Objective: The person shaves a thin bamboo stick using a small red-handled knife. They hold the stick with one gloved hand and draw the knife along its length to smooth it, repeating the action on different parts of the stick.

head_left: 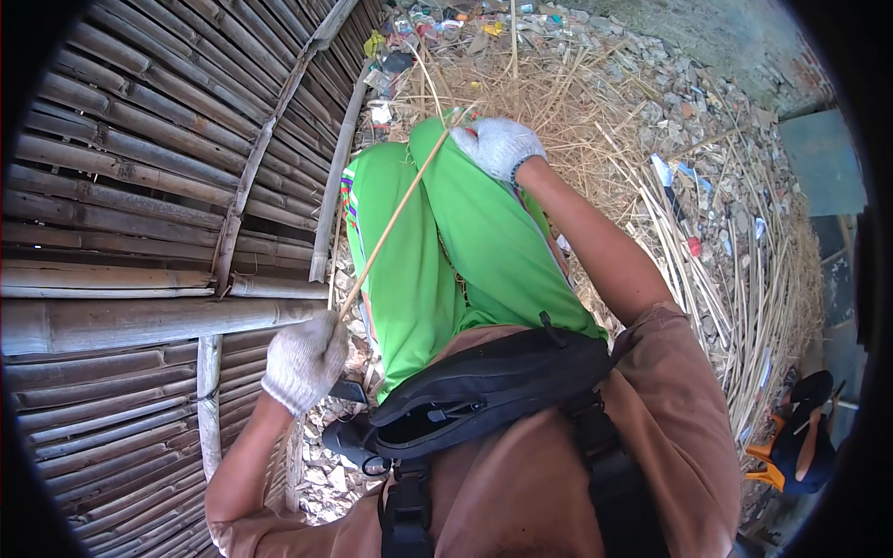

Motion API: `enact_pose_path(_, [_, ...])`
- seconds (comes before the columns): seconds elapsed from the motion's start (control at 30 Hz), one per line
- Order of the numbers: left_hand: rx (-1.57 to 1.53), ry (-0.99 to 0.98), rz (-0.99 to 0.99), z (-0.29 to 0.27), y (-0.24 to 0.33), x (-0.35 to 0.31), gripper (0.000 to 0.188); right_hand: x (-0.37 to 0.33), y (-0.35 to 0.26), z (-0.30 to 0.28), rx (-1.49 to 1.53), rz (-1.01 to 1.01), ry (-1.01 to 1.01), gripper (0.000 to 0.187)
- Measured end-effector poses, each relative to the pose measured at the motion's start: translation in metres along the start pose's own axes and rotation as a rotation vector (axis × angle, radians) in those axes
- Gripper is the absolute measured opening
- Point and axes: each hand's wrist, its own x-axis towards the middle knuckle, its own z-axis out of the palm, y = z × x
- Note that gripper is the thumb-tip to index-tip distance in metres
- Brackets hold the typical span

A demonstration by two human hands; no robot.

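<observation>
A long, thin bamboo strip (398,210) slants across my green-trousered legs. Its lower end is in my left hand (307,361), which wears a whitish knit glove and is closed around it beside my left hip. At my right knee, my right hand (504,147), gloved in the same way, is closed at the strip's far part. A small reddish bit shows by the right fingers; what it belongs to is hidden. Beyond the right hand a thin pale length (428,74) rises toward the top, perhaps the strip's continuation.
A bamboo slat wall (139,177) stands close on my left. Straw-like shavings (549,88) lie ahead over rubble. A bundle of pale bamboo strips (693,279) lies to my right, near an orange-and-dark object (791,446). A black waist bag (493,391) sits across my lap.
</observation>
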Motion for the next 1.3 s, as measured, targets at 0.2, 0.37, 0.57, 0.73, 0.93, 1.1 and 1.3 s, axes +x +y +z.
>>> enact_pose_path(0.2, [-0.178, -0.028, 0.001, 0.013, -0.003, 0.005, 0.02, -0.001, 0.006, 0.004, 0.029, -0.023, 0.047, 0.078])
enact_pose_path(0.37, [-0.408, -0.094, -0.064, 0.042, -0.015, 0.097, 0.036, -0.004, -0.008, -0.009, -0.012, -0.004, -0.021, 0.078])
enact_pose_path(0.57, [-0.666, -0.218, -0.237, 0.06, 0.004, 0.223, 0.033, -0.002, -0.005, -0.008, -0.036, -0.047, -0.033, 0.074])
enact_pose_path(0.73, [-0.781, -0.247, -0.281, 0.066, 0.015, 0.253, 0.031, 0.0, -0.001, -0.006, -0.039, -0.041, -0.029, 0.074])
enact_pose_path(0.93, [-0.849, -0.258, -0.323, 0.058, 0.009, 0.205, 0.032, 0.003, 0.005, 0.0, -0.001, -0.025, -0.025, 0.077])
enact_pose_path(1.1, [-0.848, -0.26, -0.377, 0.042, 0.005, 0.158, 0.031, 0.003, 0.002, 0.002, 0.03, -0.037, 0.037, 0.076])
enact_pose_path(1.3, [-0.777, -0.264, -0.334, 0.024, -0.011, 0.067, 0.039, -0.001, -0.001, -0.005, 0.027, -0.037, 0.031, 0.076])
